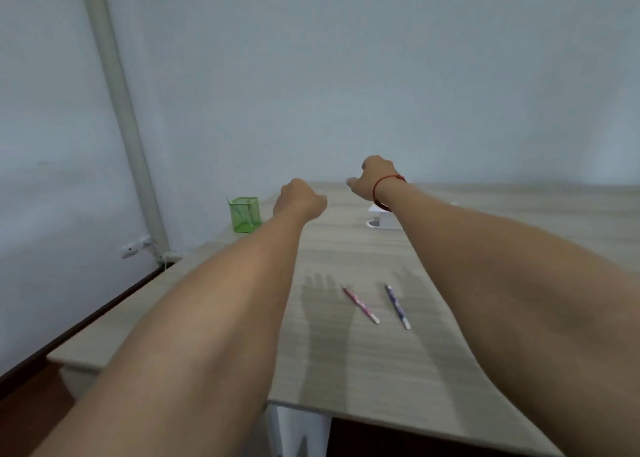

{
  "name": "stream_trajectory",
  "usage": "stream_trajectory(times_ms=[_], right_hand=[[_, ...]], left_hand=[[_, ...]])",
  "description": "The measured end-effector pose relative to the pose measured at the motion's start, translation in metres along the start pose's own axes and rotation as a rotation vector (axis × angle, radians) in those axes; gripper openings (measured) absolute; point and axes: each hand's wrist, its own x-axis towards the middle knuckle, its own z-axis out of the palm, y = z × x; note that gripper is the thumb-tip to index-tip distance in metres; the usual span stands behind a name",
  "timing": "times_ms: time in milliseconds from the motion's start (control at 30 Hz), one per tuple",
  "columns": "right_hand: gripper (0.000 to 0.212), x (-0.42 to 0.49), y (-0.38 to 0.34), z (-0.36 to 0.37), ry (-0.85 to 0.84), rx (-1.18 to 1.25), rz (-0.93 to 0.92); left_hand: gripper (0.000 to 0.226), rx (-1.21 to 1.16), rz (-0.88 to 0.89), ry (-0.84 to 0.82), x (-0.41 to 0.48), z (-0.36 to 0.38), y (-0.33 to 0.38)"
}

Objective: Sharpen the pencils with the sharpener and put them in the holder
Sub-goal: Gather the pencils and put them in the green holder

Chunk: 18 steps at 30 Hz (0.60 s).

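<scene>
Two pencils lie side by side on the wooden table [346,370]: a pink pencil [360,304] and a blue pencil [397,306], both untouched. A green mesh holder [244,214] stands at the table's far left edge with one thin pencil in it. The white sharpener [382,221] sits at the far middle, partly hidden behind my right wrist. Both arms stretch forward above the table. My left hand [300,198] and my right hand [372,176] hang in the air and hold nothing. I see only their backs, and their shadows on the table show spread fingers.
A pale wall runs behind the table, with a vertical pipe [117,110] on the left. A white socket with a cable [133,247] sits low on the left wall. The table's near edge crosses the lower frame, with dark floor to the left.
</scene>
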Motion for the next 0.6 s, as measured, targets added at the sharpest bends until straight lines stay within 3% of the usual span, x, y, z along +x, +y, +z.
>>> stream_trajectory(times_ms=[167, 267, 400, 600], right_hand=[[0.037, -0.056, 0.070, 0.007, -0.094, -0.067, 0.098], [0.012, -0.078, 0.099, 0.025, -0.158, -0.100, 0.143], [0.033, -0.092, 0.124, 0.052, -0.197, -0.129, 0.202], [0.040, -0.092, 0.143, 0.078, -0.188, -0.149, 0.230]], left_hand=[[0.052, 0.055, -0.073, -0.126, -0.057, 0.048, -0.009], [0.045, 0.079, -0.107, -0.191, -0.080, 0.076, -0.019], [0.044, 0.097, -0.133, -0.239, -0.098, 0.107, -0.028], [0.046, 0.122, -0.160, -0.166, -0.095, 0.131, -0.032]])
